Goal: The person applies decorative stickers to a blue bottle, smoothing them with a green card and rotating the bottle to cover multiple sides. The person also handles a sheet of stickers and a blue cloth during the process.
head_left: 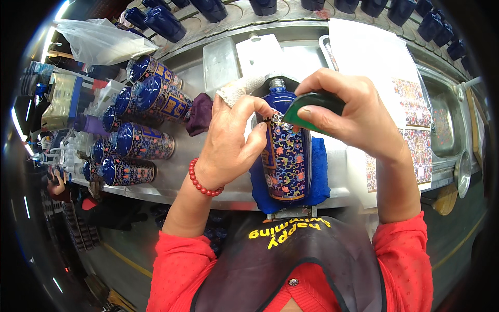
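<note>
A dark blue glass bottle (287, 161) with a colourful floral decal lies on a folded blue towel (320, 171), its threaded neck pointing away from me. The decal (277, 122) looks wrinkled at the bottle's shoulder. There the thumb and index finger of my left hand (228, 136) close on its edge; the exact contact is hard to see. My right hand (353, 112) grips a dark green, curved, flat scraper (316, 112) against the right side of the shoulder. White textured cloth (241, 90) shows just beyond my left fingers.
Several decorated blue bottles (143, 140) lie at the left, beside a purple cloth (199, 115). Patterned decal sheets (416, 145) lie at the right, before a metal sink (448, 138). Plain blue bottles (164, 24) stand on a slatted conveyor (236, 20) at the back.
</note>
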`<state>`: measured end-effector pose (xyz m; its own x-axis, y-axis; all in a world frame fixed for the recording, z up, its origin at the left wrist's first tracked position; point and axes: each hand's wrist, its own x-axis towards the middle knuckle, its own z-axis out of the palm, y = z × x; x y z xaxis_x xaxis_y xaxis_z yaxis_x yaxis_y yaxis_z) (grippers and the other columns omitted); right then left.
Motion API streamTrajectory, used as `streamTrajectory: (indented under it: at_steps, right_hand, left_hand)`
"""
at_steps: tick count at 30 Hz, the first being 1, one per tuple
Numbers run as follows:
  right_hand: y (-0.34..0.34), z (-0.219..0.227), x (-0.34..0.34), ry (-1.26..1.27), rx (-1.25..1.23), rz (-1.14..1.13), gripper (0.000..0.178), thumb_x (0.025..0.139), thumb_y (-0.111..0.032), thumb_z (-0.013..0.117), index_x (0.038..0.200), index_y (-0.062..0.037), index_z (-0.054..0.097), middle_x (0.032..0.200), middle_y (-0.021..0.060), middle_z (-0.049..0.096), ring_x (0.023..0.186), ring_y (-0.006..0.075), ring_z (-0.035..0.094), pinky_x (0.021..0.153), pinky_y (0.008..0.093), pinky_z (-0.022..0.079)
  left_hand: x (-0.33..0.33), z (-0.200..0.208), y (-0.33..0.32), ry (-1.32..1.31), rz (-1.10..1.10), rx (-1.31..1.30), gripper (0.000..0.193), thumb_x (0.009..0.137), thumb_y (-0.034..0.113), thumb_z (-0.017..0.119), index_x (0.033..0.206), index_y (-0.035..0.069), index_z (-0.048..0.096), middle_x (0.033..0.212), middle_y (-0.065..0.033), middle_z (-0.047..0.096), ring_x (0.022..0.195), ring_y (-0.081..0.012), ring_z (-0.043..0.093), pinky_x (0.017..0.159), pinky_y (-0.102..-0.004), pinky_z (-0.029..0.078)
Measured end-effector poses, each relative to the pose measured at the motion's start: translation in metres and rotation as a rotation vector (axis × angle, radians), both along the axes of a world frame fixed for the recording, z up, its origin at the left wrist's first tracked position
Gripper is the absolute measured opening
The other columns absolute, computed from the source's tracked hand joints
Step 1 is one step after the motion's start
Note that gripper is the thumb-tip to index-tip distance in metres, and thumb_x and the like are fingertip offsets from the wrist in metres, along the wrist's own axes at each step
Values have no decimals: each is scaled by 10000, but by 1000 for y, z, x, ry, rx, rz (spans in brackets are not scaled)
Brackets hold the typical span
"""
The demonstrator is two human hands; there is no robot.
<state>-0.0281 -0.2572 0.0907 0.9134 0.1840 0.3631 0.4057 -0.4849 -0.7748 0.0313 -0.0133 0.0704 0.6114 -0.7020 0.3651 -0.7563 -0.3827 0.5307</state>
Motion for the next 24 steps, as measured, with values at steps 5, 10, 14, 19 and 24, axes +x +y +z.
streamTrajectory:
  at_steps: [5,10,14,19,24]
  right_hand:
    - [2,11,24,-23,-103,84,213,846,-85,759,1031,4,704,791,115,704,716,167,683,688,298,541]
    - [5,17,37,-25,-218,128,225,841,-81,755,1037,15,703,791,128,705,707,183,685,682,310,546]
    - [6,19,41,31,-271,144,239,836,-84,757,1046,17,705,793,133,707,702,181,684,681,314,549]
    - [5,22,44,73,-246,198,254,840,-93,760,1062,16,706,790,122,705,699,162,665,676,303,540]
    - [5,23,46,122,-235,177,263,844,-99,764,1071,19,705,796,110,708,707,149,653,681,303,539]
  left_hand:
    - [3,-11,-1,-91,-49,-113,278,796,3,610,1066,60,647,1111,-161,628,1116,-374,533,1021,-459,378]
    - [2,-15,3,14,-31,-120,270,809,11,600,1072,54,647,1129,-161,629,1123,-377,532,1034,-458,376]
    - [2,-16,4,112,-22,-121,272,813,15,599,1077,55,648,1151,-163,627,1134,-378,527,1039,-457,376]
    - [2,-17,3,54,-24,-146,274,812,15,603,1079,61,651,1187,-164,619,1159,-376,517,1049,-457,375]
    - [1,-17,4,113,-12,-139,269,812,13,603,1071,63,651,1190,-165,618,1165,-378,517,1051,-458,374]
